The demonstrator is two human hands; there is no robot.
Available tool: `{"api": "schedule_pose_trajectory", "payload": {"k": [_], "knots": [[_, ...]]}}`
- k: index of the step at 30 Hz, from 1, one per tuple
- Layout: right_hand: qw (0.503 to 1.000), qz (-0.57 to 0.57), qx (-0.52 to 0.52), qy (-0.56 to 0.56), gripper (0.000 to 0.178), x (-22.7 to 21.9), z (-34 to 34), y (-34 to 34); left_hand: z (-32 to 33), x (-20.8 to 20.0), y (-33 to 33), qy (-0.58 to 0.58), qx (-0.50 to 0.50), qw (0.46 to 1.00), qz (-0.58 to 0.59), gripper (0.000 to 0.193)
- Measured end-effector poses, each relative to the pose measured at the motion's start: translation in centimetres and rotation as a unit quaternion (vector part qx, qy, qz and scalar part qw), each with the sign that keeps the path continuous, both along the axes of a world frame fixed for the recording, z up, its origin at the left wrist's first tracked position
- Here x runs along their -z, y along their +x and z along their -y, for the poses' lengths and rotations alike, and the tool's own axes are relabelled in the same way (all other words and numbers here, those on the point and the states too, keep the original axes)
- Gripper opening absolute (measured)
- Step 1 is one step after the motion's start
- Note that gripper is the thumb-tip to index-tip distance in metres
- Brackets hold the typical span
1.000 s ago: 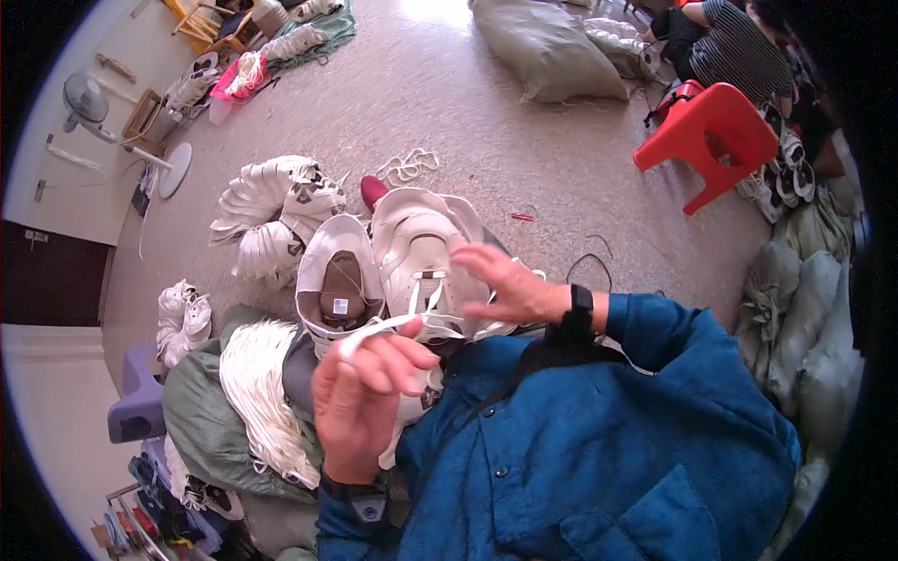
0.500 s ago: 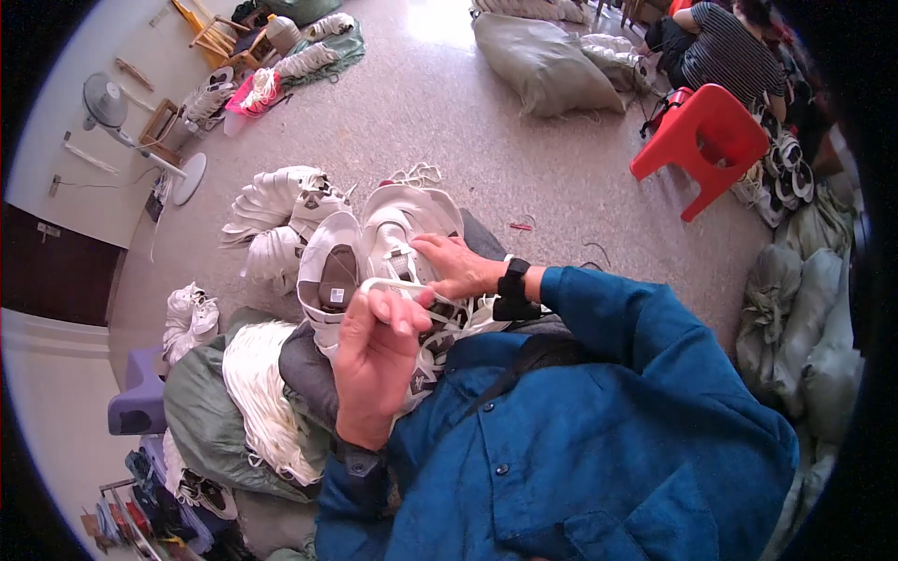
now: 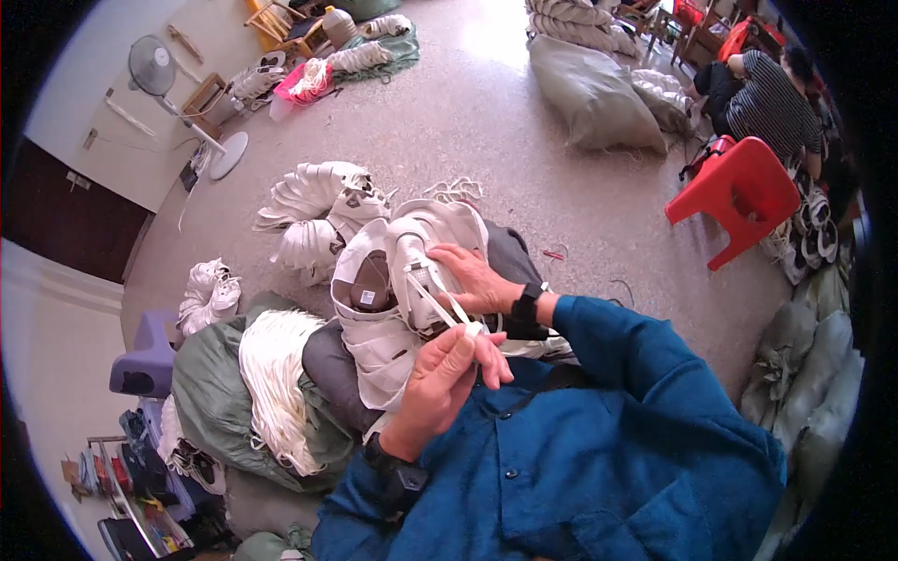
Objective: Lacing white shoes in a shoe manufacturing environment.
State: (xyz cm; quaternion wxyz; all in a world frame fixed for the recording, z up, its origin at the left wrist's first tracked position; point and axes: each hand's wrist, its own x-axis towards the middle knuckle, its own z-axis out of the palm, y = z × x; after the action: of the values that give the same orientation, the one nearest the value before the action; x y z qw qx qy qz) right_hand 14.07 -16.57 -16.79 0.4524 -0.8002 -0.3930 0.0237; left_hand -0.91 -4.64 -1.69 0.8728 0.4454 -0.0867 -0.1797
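Note:
A white shoe lies across my lap with its laces partly threaded through the eyelets. My left hand is closed near my chest, pinching white shoelace that runs taut up to the eyelets. My right hand grips the shoe from its right side, fingers on the upper beside the lacing; what its thumb touches is partly hidden. Just left of it, touching, is a second white shoe with a brown insole. A thick bundle of white laces drapes over a green sack at my left.
Stacked white shoes stand on the floor ahead. A purple stool is at left, a fan beyond. At far right are a red stool, a stuffed sack and a seated person. More sacks line the right.
My left hand has moved right and drawn the lace tight toward my chest; it was looped loosely before. The right hand stays on the shoe. The whole view has shifted.

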Motion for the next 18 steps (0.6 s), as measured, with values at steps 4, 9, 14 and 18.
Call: {"api": "schedule_pose_trajectory", "payload": {"k": [4,9,14,18], "knots": [[0.999,0.016,0.003,-0.040,0.076,-1.1,1.3,-1.9,-1.3,-2.4,0.1,0.101,0.028,0.994,0.030,0.034],[0.999,-0.040,-0.022,-0.017,0.072,-2.6,3.5,-1.2,-2.4,-7.1,2.2,0.214,0.063,0.942,0.251,0.020],[0.995,-0.047,-0.016,0.092,0.050,-2.9,2.5,-1.1,-2.1,-11.9,6.2,0.314,-0.051,0.914,0.251,0.039],[0.994,0.064,-0.008,0.093,0.030,-2.9,0.4,-1.1,-2.2,-13.7,10.9,0.219,-0.043,0.933,0.281,0.032]]}}
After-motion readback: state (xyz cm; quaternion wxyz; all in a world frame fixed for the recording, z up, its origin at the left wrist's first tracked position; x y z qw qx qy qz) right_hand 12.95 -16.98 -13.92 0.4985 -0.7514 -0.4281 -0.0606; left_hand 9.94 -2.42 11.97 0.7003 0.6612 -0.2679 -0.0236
